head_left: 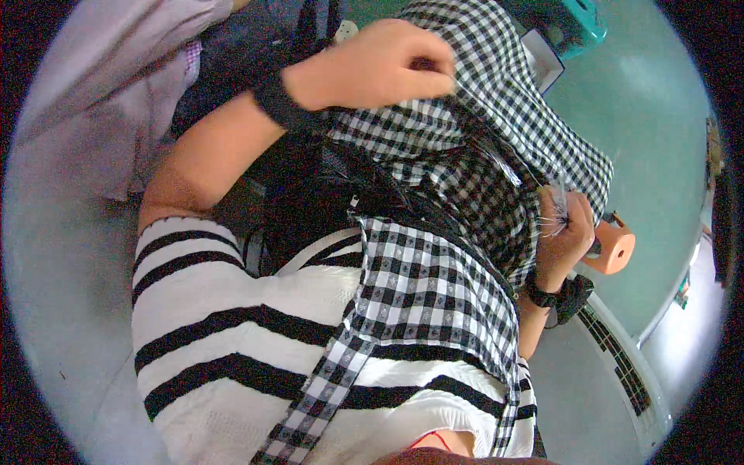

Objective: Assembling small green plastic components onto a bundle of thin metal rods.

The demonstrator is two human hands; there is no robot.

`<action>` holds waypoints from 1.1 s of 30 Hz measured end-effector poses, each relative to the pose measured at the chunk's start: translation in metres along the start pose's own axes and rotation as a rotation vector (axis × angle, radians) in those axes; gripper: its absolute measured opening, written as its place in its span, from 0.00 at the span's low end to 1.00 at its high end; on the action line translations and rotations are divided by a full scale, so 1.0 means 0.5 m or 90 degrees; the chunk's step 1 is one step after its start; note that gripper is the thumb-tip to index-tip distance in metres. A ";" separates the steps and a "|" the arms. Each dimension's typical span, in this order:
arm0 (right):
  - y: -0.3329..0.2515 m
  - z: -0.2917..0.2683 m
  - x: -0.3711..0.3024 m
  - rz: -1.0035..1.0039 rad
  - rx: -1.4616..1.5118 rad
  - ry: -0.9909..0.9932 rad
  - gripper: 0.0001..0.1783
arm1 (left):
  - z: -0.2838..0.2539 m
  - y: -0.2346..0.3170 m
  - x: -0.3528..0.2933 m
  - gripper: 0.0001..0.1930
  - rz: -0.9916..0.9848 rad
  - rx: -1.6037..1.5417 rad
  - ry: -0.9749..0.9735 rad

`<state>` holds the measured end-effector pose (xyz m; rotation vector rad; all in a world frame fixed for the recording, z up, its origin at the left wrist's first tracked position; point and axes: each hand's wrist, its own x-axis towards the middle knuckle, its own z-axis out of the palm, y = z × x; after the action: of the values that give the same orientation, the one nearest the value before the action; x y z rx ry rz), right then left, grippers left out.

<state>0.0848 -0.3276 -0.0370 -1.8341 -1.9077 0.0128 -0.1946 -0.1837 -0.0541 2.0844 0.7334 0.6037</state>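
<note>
My left hand (pixel 380 66) is raised over the far left part of the checked apron (pixel 442 271), with a black band at its wrist. Its fingers are curled in with thumb and forefinger close together; what they hold, if anything, I cannot make out. On the right side of the lap, my right hand (pixel 566 232) is closed around a bundle of thin whitish strands (pixel 556 221), which fan out above the fist. A short dark end (pixel 594 249) shows beside that fist, its kind unclear. In the fold of the apron lie dark, thin strands (pixel 372 182) and a slim whitish piece (pixel 508 172).
An orange object (pixel 618 248) with a small hole stands just beyond my right hand. A teal container (pixel 577 27) and a pale box-like thing (pixel 542 62) are at the far right. Light purple cloth (pixel 108 101) hangs at the left. A slotted white panel (pixel 620 360) is at the lower right.
</note>
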 end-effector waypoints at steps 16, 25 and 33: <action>-0.036 0.053 0.010 -0.155 -0.169 -0.094 0.13 | 0.247 -0.504 -0.444 0.15 -0.561 -0.200 -0.175; -0.028 0.059 0.017 -0.081 -0.312 -0.159 0.10 | 0.286 -0.570 -0.504 0.17 -0.229 -0.111 -0.228; -0.040 0.054 0.011 -0.037 -0.255 -0.151 0.14 | 0.194 -0.453 -0.439 0.17 -0.337 -0.486 -0.208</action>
<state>0.0566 -0.3155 -0.0520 -2.1105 -2.2556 -0.1926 -0.3543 -0.2753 -0.3281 1.1748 0.6818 0.1816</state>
